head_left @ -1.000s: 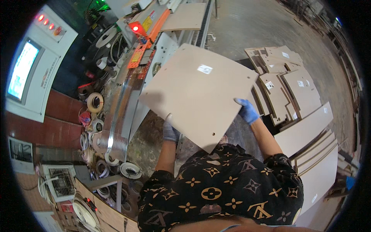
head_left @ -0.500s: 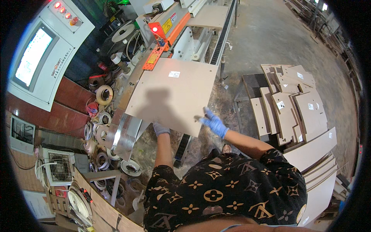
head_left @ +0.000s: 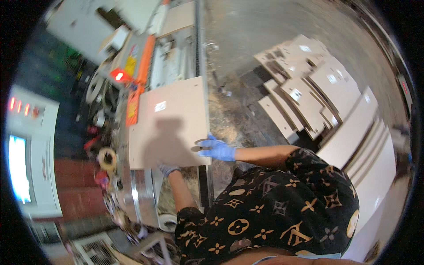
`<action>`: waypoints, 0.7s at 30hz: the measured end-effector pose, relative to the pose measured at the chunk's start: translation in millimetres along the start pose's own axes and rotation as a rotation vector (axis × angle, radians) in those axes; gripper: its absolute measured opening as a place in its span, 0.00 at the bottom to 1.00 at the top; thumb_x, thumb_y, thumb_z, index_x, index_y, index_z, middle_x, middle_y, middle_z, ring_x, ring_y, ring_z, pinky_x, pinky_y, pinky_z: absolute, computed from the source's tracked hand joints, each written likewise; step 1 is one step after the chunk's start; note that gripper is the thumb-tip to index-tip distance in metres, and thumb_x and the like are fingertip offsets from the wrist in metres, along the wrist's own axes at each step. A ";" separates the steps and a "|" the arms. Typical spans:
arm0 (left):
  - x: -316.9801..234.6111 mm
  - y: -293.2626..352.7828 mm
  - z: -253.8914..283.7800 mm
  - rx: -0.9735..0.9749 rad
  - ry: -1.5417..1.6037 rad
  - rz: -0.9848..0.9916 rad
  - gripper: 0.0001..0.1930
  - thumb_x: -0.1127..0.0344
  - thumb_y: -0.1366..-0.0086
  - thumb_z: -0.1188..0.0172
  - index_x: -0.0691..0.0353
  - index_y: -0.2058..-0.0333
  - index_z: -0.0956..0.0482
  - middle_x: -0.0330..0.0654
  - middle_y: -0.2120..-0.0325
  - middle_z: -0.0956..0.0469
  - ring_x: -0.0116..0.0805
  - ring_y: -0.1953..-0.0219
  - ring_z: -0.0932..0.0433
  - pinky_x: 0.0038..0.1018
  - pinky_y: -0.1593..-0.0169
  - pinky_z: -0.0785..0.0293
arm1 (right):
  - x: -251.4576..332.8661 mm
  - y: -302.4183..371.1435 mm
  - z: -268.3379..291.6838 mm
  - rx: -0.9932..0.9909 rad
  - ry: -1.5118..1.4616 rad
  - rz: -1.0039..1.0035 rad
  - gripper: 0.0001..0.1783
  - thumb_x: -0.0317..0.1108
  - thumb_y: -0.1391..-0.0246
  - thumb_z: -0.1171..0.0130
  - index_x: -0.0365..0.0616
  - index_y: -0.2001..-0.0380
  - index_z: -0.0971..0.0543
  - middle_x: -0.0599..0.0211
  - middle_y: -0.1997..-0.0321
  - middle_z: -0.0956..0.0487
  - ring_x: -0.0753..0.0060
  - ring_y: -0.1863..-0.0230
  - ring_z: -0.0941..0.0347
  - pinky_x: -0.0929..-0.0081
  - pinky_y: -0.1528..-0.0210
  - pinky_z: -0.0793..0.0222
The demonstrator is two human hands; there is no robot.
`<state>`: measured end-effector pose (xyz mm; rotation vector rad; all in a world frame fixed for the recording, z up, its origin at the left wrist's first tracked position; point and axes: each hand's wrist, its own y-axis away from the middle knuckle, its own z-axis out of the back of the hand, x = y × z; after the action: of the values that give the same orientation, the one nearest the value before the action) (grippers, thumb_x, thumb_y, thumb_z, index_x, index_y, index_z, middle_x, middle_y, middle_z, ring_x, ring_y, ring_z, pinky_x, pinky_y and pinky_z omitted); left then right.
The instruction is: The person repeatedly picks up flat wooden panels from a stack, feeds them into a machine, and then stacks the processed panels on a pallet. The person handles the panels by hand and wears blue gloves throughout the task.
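Note:
A beige rectangular board (head_left: 183, 97) with a small white label lies on the machine's infeed, beside its orange guard (head_left: 132, 108). My left hand (head_left: 169, 169), in a blue glove, holds the board's near edge; its fingertips are partly hidden there. At the near right corner is my right hand (head_left: 219, 149), also blue-gloved. Its fingers are stretched out and spread over the board's surface, not wrapped around it. A dark shadow falls across the board.
Several labelled boards (head_left: 304, 101) lie stacked on the right. Rolls of edging tape (head_left: 107, 158) line the machine's left side, near a control cabinet with a lit screen (head_left: 20, 170). Another board (head_left: 179, 20) lies farther along the machine. A metal plate (head_left: 143, 201) juts out below the infeed.
The view has swung right and blurred. My right hand has come onto the board's near right corner, its fingers now over the top. My left hand stays at the near edge.

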<state>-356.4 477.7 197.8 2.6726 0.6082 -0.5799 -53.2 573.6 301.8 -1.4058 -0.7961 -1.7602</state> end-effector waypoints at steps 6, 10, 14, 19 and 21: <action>-4.8 -65.3 -19.9 -0.243 -0.152 -0.049 0.33 0.44 0.34 0.59 0.61 0.37 0.42 0.44 0.36 0.42 0.45 0.36 0.42 0.45 0.36 0.43 | 17.6 -59.1 34.8 -0.058 0.191 -0.088 0.35 0.58 0.46 0.44 0.47 0.43 0.29 0.53 0.35 0.37 0.48 0.30 0.53 0.62 0.31 0.53; -4.2 -92.0 -67.4 -0.329 -0.226 -0.065 0.34 0.44 0.34 0.58 0.60 0.36 0.44 0.43 0.35 0.44 0.45 0.36 0.42 0.44 0.37 0.41 | 3.7 -82.9 52.0 -0.123 0.235 -0.038 0.36 0.60 0.47 0.45 0.47 0.43 0.28 0.52 0.35 0.37 0.50 0.31 0.49 0.62 0.32 0.50; -0.4 -90.5 -114.3 -0.439 -0.289 -0.130 0.35 0.43 0.34 0.58 0.60 0.36 0.46 0.43 0.35 0.46 0.45 0.36 0.42 0.42 0.38 0.40 | -13.4 -72.3 87.7 -0.302 -0.013 -0.049 0.37 0.58 0.48 0.41 0.46 0.42 0.30 0.54 0.35 0.36 0.54 0.34 0.43 0.63 0.34 0.45; 17.9 -18.3 -120.6 -0.563 -0.417 -0.338 0.36 0.43 0.35 0.57 0.60 0.35 0.48 0.41 0.34 0.48 0.45 0.36 0.43 0.41 0.39 0.37 | -53.6 -14.2 236.1 -1.325 -0.245 0.139 0.33 0.46 0.54 0.34 0.41 0.47 0.30 0.54 0.46 0.26 0.58 0.47 0.29 0.65 0.46 0.34; 28.0 19.8 -105.8 -0.491 -0.473 -0.365 0.33 0.47 0.35 0.50 0.57 0.37 0.45 0.37 0.35 0.46 0.40 0.39 0.38 0.35 0.45 0.31 | -72.9 0.7 319.3 -1.633 -0.421 -0.151 0.41 0.44 0.55 0.34 0.35 0.42 0.37 0.46 0.45 0.28 0.57 0.46 0.30 0.67 0.45 0.35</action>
<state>-291.1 513.1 280.5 1.8896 0.9518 -0.9756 123.7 849.2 297.3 -2.7805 0.6977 -2.2725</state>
